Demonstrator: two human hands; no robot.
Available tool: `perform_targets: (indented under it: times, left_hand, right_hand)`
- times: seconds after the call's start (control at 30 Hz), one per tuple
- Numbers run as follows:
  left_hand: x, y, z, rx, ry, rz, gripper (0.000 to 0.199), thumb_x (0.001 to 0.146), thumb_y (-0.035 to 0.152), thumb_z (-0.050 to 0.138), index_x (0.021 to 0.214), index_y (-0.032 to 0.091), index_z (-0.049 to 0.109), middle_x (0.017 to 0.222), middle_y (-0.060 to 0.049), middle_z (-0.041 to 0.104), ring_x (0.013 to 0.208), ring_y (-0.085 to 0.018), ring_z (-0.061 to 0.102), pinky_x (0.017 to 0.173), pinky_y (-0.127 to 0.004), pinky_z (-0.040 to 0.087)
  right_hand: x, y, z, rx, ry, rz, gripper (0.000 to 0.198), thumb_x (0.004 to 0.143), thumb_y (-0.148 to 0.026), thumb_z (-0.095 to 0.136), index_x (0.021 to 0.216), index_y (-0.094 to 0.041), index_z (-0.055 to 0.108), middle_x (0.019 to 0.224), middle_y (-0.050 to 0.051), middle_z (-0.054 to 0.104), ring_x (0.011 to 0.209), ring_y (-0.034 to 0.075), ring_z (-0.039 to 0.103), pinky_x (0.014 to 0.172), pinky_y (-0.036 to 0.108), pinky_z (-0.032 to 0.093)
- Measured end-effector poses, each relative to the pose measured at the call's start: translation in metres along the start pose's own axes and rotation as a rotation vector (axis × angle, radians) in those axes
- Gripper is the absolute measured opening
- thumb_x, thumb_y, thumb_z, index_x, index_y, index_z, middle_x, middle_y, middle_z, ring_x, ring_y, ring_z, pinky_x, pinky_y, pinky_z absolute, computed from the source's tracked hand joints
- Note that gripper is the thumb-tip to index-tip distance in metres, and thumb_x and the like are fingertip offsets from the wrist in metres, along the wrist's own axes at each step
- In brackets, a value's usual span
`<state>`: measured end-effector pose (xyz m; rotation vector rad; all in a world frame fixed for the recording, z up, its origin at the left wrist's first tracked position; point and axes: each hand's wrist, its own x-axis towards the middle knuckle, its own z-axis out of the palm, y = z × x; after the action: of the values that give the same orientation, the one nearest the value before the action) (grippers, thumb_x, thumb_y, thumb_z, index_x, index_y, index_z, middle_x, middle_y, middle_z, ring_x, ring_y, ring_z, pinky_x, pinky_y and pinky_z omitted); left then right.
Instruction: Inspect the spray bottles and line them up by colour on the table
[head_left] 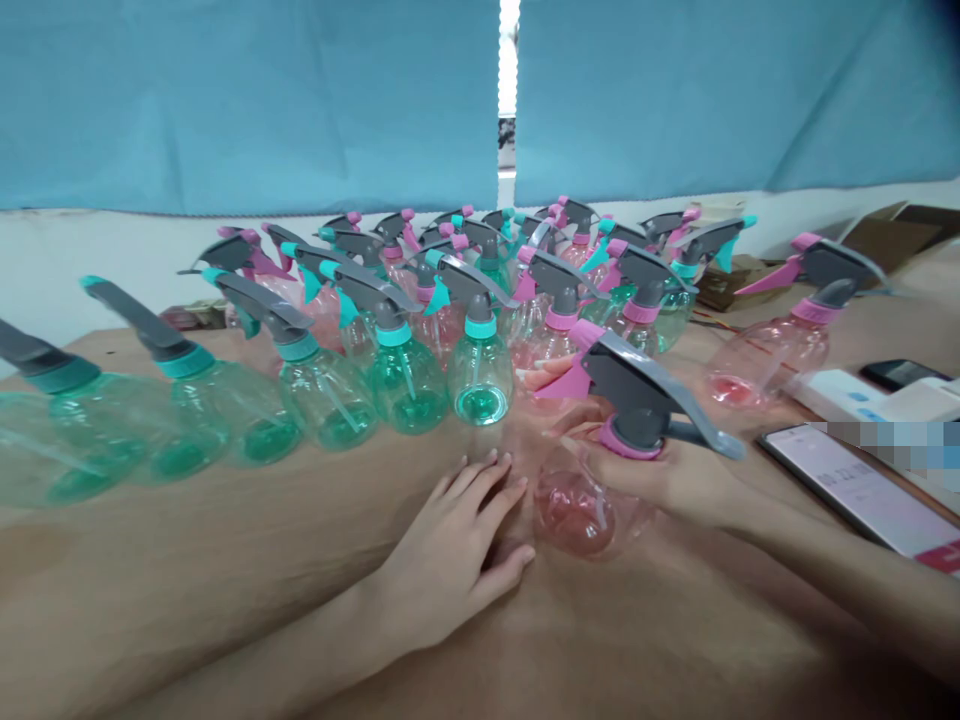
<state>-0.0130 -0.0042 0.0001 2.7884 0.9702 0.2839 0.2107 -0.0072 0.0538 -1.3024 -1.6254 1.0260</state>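
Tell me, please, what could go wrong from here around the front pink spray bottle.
The front pink spray bottle, at the right hand, could bump the nearby green bottle and perhaps tip it. The right forearm passes close to the phone and might nudge it.

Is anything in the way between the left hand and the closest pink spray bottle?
No, nothing visible stands between the left hand and the closest pink spray bottle; the hand lies on the table just beside it. The right hand is at the bottle's neck, not between them.
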Motion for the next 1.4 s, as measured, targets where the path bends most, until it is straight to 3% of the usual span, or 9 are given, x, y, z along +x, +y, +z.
perform_targets:
  times: [0.4,0.7,1.03,1.4]
  left_hand:
    - [0.0,-0.001,0.001,0.009,0.005,0.004,0.05,0.093,0.041,0.054,0.135,0.015,0.046,0.146,-0.013,0.041,0.134,-0.03,0.036,0.108,-0.048,0.031]
    - [0.001,0.0,0.0,0.003,0.0,0.002,0.051,0.093,0.041,0.053,0.136,0.015,0.045,0.145,-0.012,0.042,0.133,-0.03,0.036,0.107,-0.048,0.032]
    - [0.0,0.0,0.0,-0.006,0.0,-0.008,0.051,0.093,0.042,0.052,0.136,0.016,0.045,0.146,-0.012,0.04,0.134,-0.029,0.036,0.108,-0.047,0.031]
    - [0.0,0.002,-0.002,-0.003,-0.014,-0.012,0.05,0.093,0.04,0.053,0.135,0.015,0.045,0.146,-0.013,0.041,0.134,-0.029,0.035,0.108,-0.047,0.03]
  right_hand:
    - [0.001,-0.008,0.0,-0.008,-0.044,-0.086,0.003,0.074,-0.024,0.056,0.074,-0.025,0.054,0.077,0.0,0.064,0.075,0.018,0.064,0.076,0.034,0.053]
    - [0.001,-0.006,0.0,-0.071,-0.032,-0.039,0.007,0.071,-0.027,0.054,0.077,-0.025,0.057,0.082,0.003,0.065,0.082,0.022,0.065,0.09,0.043,0.049]
    - [0.002,-0.011,0.0,-0.097,0.031,-0.149,0.003,0.074,-0.026,0.058,0.071,-0.025,0.06,0.079,0.001,0.07,0.081,0.02,0.069,0.08,0.036,0.056]
    - [0.001,-0.008,0.001,-0.047,-0.002,-0.117,0.002,0.075,-0.024,0.057,0.075,-0.025,0.059,0.08,0.001,0.069,0.082,0.019,0.067,0.079,0.035,0.056]
